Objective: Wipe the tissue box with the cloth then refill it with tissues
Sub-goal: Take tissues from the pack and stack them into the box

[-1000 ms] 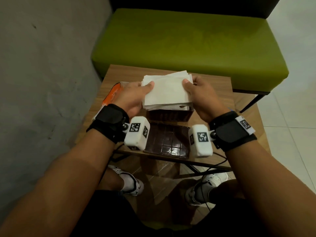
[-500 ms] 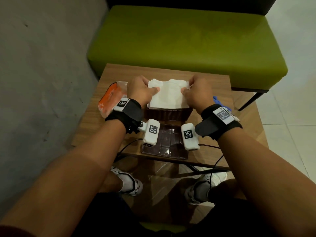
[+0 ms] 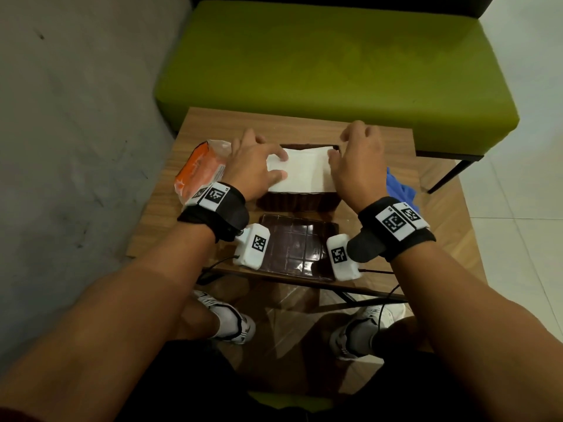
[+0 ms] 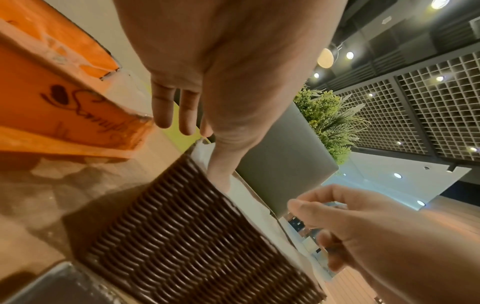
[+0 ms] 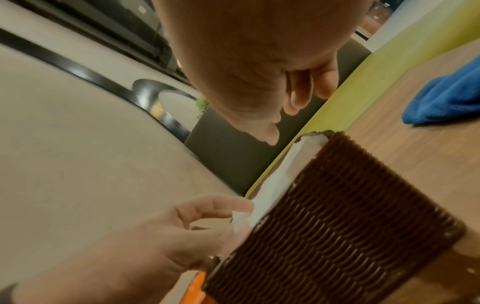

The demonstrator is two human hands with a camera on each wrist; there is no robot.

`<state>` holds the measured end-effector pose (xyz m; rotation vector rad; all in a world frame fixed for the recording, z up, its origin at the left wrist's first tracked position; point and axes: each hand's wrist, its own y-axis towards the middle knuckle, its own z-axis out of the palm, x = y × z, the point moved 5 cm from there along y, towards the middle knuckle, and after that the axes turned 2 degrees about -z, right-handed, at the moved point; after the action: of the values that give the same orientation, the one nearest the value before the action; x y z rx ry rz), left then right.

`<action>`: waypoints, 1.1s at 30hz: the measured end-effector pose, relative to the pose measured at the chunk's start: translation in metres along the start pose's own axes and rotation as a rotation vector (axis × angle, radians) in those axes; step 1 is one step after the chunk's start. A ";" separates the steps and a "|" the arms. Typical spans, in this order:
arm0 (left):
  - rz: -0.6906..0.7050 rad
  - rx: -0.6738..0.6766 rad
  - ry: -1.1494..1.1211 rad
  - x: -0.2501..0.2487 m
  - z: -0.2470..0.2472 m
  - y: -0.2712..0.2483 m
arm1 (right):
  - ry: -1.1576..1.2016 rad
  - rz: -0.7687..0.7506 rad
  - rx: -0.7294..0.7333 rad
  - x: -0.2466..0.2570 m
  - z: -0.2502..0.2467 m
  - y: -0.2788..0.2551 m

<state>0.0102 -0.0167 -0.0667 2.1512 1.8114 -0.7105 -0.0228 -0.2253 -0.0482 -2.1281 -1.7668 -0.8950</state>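
Observation:
The dark brown woven tissue box stands mid-table, filled with a white stack of tissues. My left hand lies over the stack's left end, thumb and forefinger pressing flat on it; the left wrist view shows the thumb down on the tissues. My right hand hovers at the box's right end, fingers loosely curled, holding nothing. The box's flat brown lid lies in front of the box. The blue cloth rests right of the box, partly hidden by my right wrist.
An orange tissue pack, torn open, lies left of the box. The small wooden table stands against a green bench, with a grey wall on the left. My feet show below the table's near edge.
Both hands brought the tissue stack down from above the box into it. They have let go of its ends; the left now presses on top, the right has lifted off.

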 end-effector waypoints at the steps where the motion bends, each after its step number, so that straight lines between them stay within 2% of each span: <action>1: 0.007 0.031 0.029 -0.001 -0.001 0.000 | 0.020 -0.007 -0.034 -0.001 -0.004 -0.003; 3: 0.009 0.080 0.093 -0.002 -0.003 -0.001 | -0.052 -0.075 0.048 0.000 -0.004 -0.008; 5: 0.003 0.123 0.168 -0.002 -0.004 0.000 | -0.229 -0.131 0.244 -0.002 0.006 -0.012; 7: -0.005 0.158 0.243 -0.002 -0.004 -0.001 | -0.324 -0.077 0.382 -0.009 0.010 -0.013; 13: -0.070 0.251 0.429 0.000 -0.005 0.003 | -0.447 0.022 0.577 -0.011 0.005 0.001; 18: -0.069 0.328 0.549 -0.009 0.001 0.014 | -0.545 0.039 0.665 -0.008 0.018 0.009; 23: -0.087 0.370 0.509 -0.007 0.005 0.024 | -0.565 0.069 0.679 -0.019 0.031 0.016; 27: -0.063 0.355 0.486 -0.004 0.010 0.028 | -0.550 0.069 0.692 -0.020 0.037 0.020; 33: -0.035 0.322 0.392 0.003 0.005 0.026 | -0.495 -0.073 0.769 -0.012 0.021 0.015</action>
<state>0.0346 -0.0215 -0.0757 2.6273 2.0429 -0.6609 -0.0033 -0.2271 -0.0692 -1.8263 -1.9593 0.3308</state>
